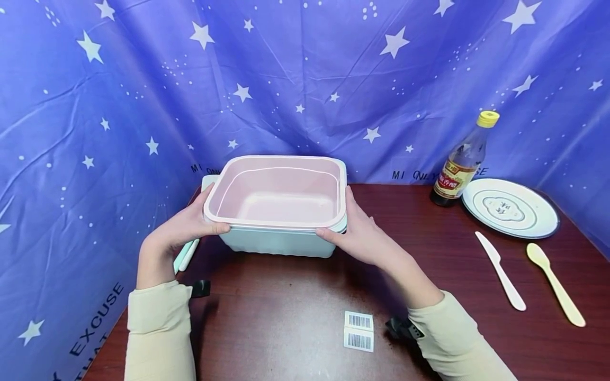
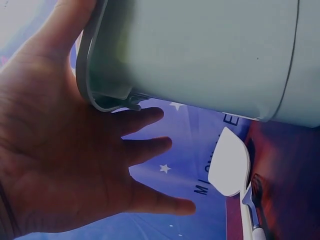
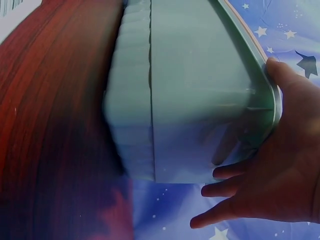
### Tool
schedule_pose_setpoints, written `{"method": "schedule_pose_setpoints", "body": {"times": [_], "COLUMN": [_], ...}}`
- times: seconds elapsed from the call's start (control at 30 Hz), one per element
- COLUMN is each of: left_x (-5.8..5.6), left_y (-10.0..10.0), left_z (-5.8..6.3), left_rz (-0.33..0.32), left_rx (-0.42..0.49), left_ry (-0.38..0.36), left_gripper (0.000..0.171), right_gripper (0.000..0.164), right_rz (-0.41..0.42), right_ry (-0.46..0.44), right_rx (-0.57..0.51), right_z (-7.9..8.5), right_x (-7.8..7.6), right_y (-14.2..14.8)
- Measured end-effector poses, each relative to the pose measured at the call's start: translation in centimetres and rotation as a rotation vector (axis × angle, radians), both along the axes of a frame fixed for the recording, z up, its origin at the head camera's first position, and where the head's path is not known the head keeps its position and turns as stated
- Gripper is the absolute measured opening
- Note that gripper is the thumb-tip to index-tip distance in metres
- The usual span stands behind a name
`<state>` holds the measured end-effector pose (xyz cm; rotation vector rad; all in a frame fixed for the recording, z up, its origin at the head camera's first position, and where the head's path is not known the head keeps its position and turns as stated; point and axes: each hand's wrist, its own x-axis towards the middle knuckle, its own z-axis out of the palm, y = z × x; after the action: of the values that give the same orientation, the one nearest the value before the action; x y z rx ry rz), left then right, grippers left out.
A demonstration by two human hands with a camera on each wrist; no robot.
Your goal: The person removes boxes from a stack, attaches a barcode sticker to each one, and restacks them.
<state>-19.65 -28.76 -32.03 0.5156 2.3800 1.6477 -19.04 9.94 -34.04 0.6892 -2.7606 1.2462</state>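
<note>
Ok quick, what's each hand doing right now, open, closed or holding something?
Left hand: holding the pink-and-green plastic tub by its left rim.
Right hand: holding the same tub by its right rim.

The person is wearing long, cream-coloured sleeves. The left sleeve [image 1: 159,352] is ending in a broad cuff [image 1: 158,309], a crease running round below it, while the right sleeve [image 1: 459,333] is showing the same pale, plain cloth, wrinkling lightly. Beside the left cuff a small, black, blocky device [image 1: 200,288] is jutting out; at the right wrist a black, angular device [image 1: 404,328] is sitting against the cloth, its small pale details staying too tiny to read. Both hands [image 1: 355,233] are going bare.
</note>
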Motion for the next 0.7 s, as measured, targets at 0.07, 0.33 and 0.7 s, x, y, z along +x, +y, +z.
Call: {"method": "schedule_pose_setpoints", "body": {"times": [0.07,0.33,0.7], "left_x": [0.1,0.2,0.5], "left_y": [0.0,-0.2,-0.1], "left_z": [0.0,0.0,0.4], "left_rz": [0.0,0.021,0.067], "left_rx": [-0.005,-0.042,-0.083], "left_ry": [0.006,-0.006,-0.02], "left_gripper": [0.095,0.097,0.1], "right_gripper": [0.109,0.104,0.108], "right_rz": [0.045,0.134,0.17], "right_ry": [0.024,-0.008,0.036], "right_rx": [-0.072,-0.21,-0.253], "right_z": [-0.1,2.3,-0.8], "right_x": [-0.1,1.6,-0.8], "right_y": [0.0,-0.6,0.1]}}
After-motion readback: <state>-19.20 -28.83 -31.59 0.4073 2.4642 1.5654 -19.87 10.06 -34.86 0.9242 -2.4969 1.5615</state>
